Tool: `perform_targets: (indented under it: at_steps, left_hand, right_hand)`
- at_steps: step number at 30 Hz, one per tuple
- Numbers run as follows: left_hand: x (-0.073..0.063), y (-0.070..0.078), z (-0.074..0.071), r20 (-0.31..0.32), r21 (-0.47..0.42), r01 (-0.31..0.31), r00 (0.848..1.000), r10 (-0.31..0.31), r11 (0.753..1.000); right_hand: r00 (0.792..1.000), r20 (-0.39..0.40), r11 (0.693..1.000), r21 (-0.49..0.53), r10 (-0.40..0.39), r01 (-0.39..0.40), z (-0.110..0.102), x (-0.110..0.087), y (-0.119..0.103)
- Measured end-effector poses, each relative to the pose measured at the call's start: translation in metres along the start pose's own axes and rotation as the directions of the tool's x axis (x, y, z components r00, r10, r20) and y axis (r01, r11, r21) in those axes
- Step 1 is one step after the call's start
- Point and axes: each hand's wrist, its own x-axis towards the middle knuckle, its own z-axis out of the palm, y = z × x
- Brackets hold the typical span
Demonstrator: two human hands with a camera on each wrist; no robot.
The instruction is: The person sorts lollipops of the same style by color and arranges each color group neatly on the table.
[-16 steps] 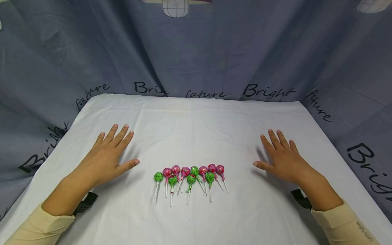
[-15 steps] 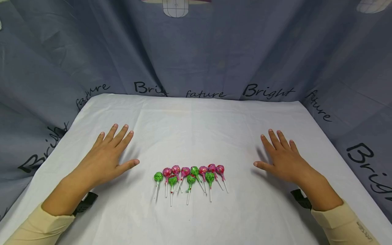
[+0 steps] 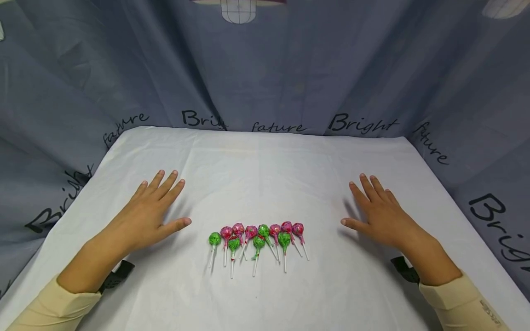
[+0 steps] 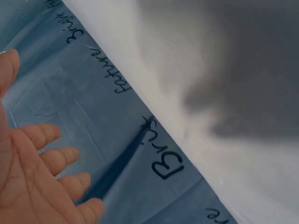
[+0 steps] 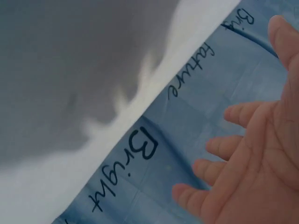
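Note:
Several wrapped lollipops lie in a loose row near the middle of the table in the head view, their white sticks pointing toward the person. Some wrappers are green, such as the lollipop at the left end (image 3: 214, 238), and others are pink, like the one at the right end (image 3: 297, 229). To the left of the row, my left hand (image 3: 145, 218) hovers palm down with fingers spread, holding nothing. My right hand (image 3: 381, 216) hovers the same way on the other side, farther from the row. Both wrist views show bare palms with fingers extended; no lollipop appears there.
A white cloth (image 3: 265, 179) covers the table. Grey-blue curtain fabric (image 3: 265, 69) printed with black lettering hangs along the back and both sides. Dark wrist-worn devices show under each wrist, the left one (image 3: 117, 276) and the right one (image 3: 405, 270).
Both hands have drifted slightly inward, the left hand to the right and the right hand to the left. The lollipops lie as before.

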Motion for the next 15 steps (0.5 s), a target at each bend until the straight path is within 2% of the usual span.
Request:
perform_targets:
  at_steps: [3, 6, 11, 15]
  left_hand:
    - [0.001, 0.002, 0.000, 0.002, -0.090, -0.026, 1.000, 0.026, 0.996]
    - [0.002, 0.005, 0.001, 0.006, -0.211, -0.042, 0.999, 0.044, 0.977]
    - [0.006, 0.013, 0.002, 0.007, -0.363, -0.055, 0.998, 0.062, 0.930]
    - [0.007, 0.018, 0.004, 0.015, -0.482, -0.059, 0.997, 0.076, 0.874]
  right_hand:
    - [0.999, -0.011, 0.999, 0.034, -0.038, 0.038, -0.001, 0.003, -0.002]
    - [0.997, -0.021, 0.992, 0.099, -0.075, 0.077, -0.003, 0.006, -0.006]
    - [0.994, -0.020, 0.967, 0.228, -0.110, 0.112, -0.005, 0.012, -0.017]
    - [0.990, -0.022, 0.948, 0.286, -0.140, 0.141, -0.004, 0.018, -0.026]
